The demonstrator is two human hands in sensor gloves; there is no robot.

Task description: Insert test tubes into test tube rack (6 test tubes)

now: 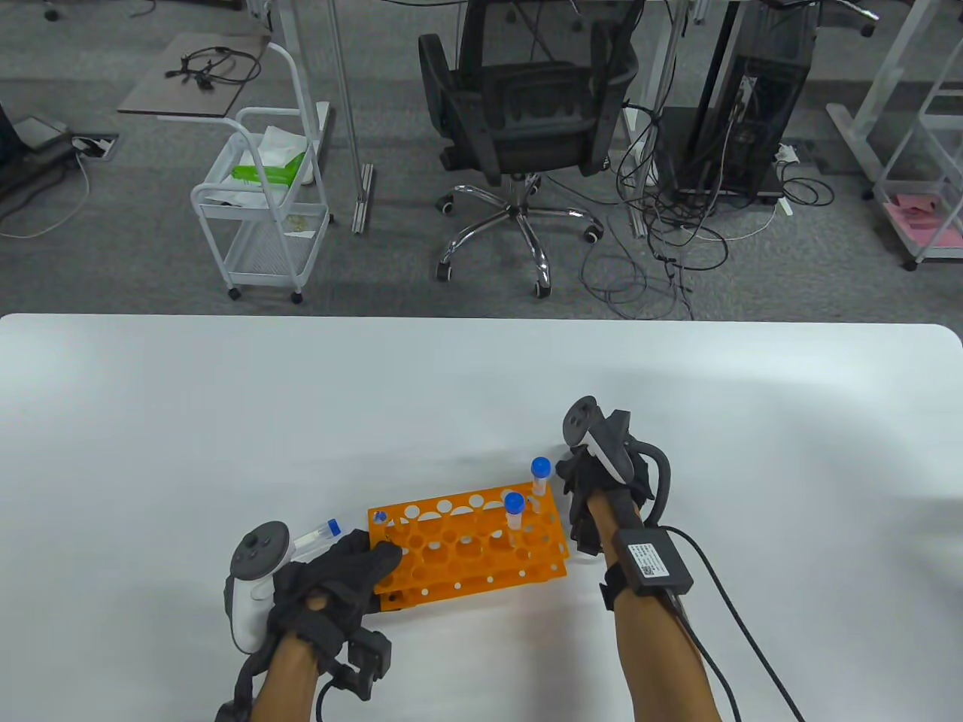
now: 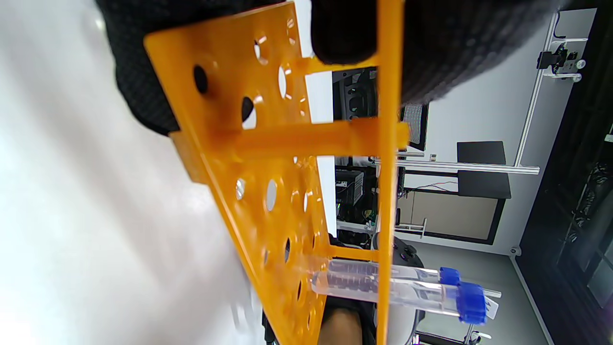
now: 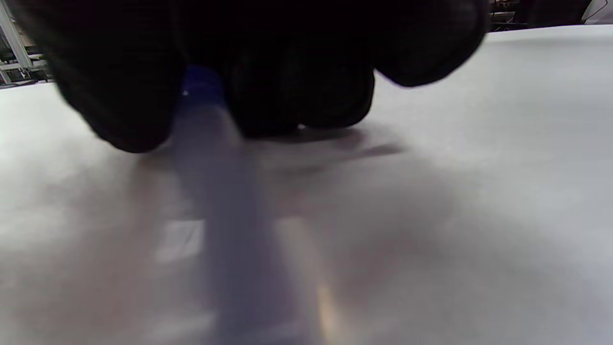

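Note:
The orange test tube rack (image 1: 466,549) lies on the white table (image 1: 481,391). Two clear test tubes with blue caps, one (image 1: 514,513) nearer and one (image 1: 540,480) farther, stand in its right end; they also show in the left wrist view (image 2: 383,287). My left hand (image 1: 367,562) grips the rack's left end, fingers (image 2: 345,33) over its top plate (image 2: 268,143). My right hand (image 1: 578,485) is just right of the rack, low over the table. Its fingers (image 3: 287,72) pinch a blurred tube (image 3: 215,191) at the blue cap end. Another tube (image 1: 314,535) lies by my left hand.
A small blue cap (image 1: 380,516) shows at the rack's far left corner. Beyond the table's far edge stand an office chair (image 1: 527,113), a white cart (image 1: 263,203) and loose cables on the floor.

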